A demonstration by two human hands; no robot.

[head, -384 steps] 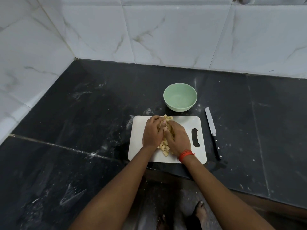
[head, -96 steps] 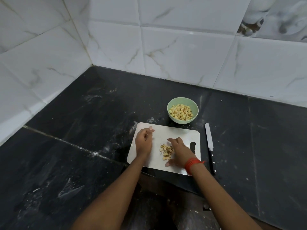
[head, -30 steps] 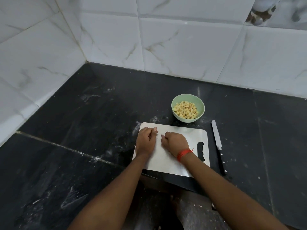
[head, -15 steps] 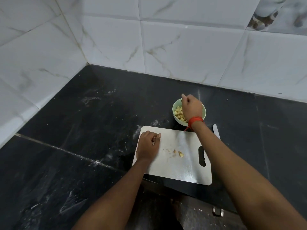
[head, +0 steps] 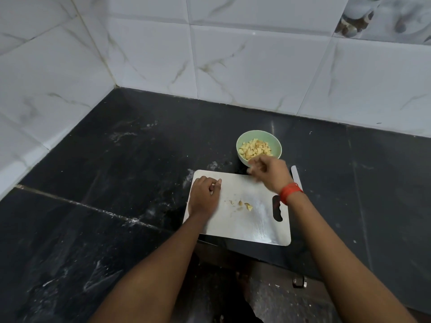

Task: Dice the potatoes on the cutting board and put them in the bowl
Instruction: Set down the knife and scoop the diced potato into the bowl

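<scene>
A pale green bowl (head: 275,142) holds a heap of diced potato (head: 254,149) and stands just behind the white cutting board (head: 254,226). A few small potato pieces (head: 245,205) lie near the board's middle. My left hand (head: 204,197) rests on the board's left part with its fingers curled under; nothing shows in it. My right hand (head: 268,170), blurred, hangs over the board's far edge just in front of the bowl. Its fingers are loosely bent and hold nothing.
The knife (head: 295,174) lies right of the board, mostly hidden behind my right wrist. The black stone counter (head: 140,171) meets white tiled walls at the back and left. Its front edge runs just below the board.
Over the last second my right hand carried the gathered potato pieces to the bowl, dropped them there and is now coming back toward the board. My left hand stayed put.
</scene>
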